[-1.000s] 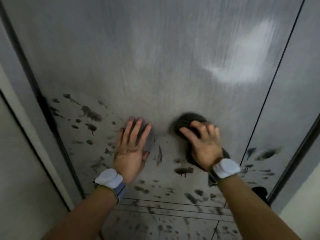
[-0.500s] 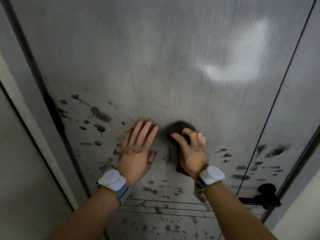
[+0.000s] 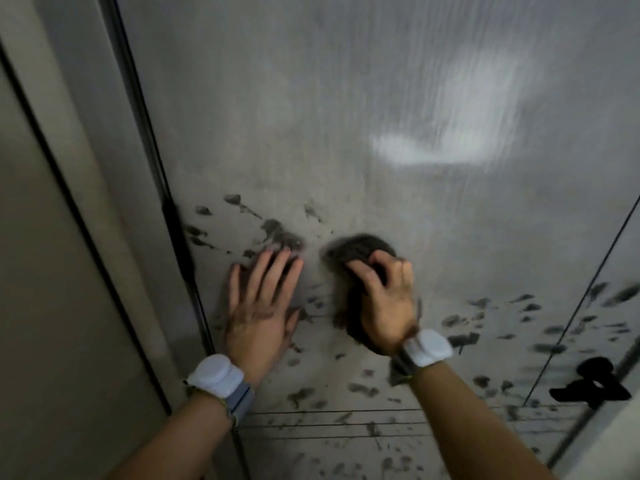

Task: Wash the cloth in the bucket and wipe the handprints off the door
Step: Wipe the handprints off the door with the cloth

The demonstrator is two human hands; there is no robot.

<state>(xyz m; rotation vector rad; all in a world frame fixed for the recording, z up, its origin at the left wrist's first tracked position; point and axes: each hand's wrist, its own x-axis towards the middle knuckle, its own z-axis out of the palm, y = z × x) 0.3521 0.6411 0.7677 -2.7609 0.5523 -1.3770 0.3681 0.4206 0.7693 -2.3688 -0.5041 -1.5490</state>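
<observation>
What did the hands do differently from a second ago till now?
The right hand slid the dark cloth leftward along the door, closer to the left hand; its fingers now curl into the cloth. The left hand stayed flat on the door. Dark smudges remain all around, and the cloth was never let go.

The right hand (image 3: 386, 303) presses a dark cloth (image 3: 356, 252) against the smudged door (image 3: 346, 116); the left hand (image 3: 259, 306) lies flat near the door's left edge.
</observation>
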